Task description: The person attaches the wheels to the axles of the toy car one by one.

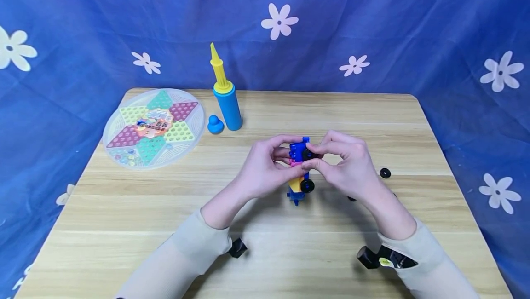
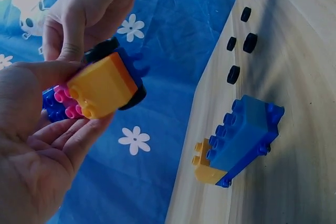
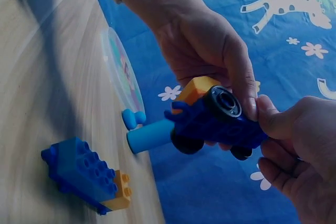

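Observation:
A toy block car (image 1: 296, 184) with blue, pink and yellow bricks is held up above the table in my left hand (image 1: 265, 168), whose fingers and thumb grip its sides. My right hand (image 1: 348, 163) pinches a black wheel (image 1: 307, 154) at the blue end of that car. Another black wheel (image 3: 226, 100) sits at its yellow end, with more wheels showing on the far side (image 3: 187, 144). On the tabletop below stands a second block car (image 2: 239, 135), blue and yellow, with no wheels on its blue base. The right fingertips partly cover the pinched wheel.
Several loose black wheels (image 2: 250, 42) lie on the table to the right. At the back left are a round Chinese checkers board (image 1: 194, 110), a small blue knobbed piece (image 1: 215, 125) and an upright blue and yellow pump (image 1: 229, 108). A blue flowered cloth (image 1: 314, 27) hangs behind.

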The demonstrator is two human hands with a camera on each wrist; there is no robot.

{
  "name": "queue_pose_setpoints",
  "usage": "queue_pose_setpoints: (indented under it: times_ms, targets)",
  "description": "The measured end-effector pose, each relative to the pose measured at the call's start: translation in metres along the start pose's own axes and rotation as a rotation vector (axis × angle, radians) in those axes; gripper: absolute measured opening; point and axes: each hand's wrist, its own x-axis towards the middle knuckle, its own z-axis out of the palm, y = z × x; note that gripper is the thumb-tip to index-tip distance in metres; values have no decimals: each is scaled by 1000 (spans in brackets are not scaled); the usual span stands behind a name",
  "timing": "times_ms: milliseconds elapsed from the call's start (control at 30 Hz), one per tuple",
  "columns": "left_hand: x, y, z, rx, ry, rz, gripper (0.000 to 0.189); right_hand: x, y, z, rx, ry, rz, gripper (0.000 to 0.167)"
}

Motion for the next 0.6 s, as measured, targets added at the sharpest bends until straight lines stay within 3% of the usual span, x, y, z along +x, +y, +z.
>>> queue_pose_setpoints:
  times_ms: [200,333,600]
  targets:
    - [-2,-6,-4,-123,-47,24,51,-2,4,1,7,-18,15,39]
    - [-2,-7,-4,-183,-35,48,39,-5,4,3,38,-25,-8,38]
    - [-2,-6,-3,-216,-26,-16,32,-8,6,9,133,-4,-109,35]
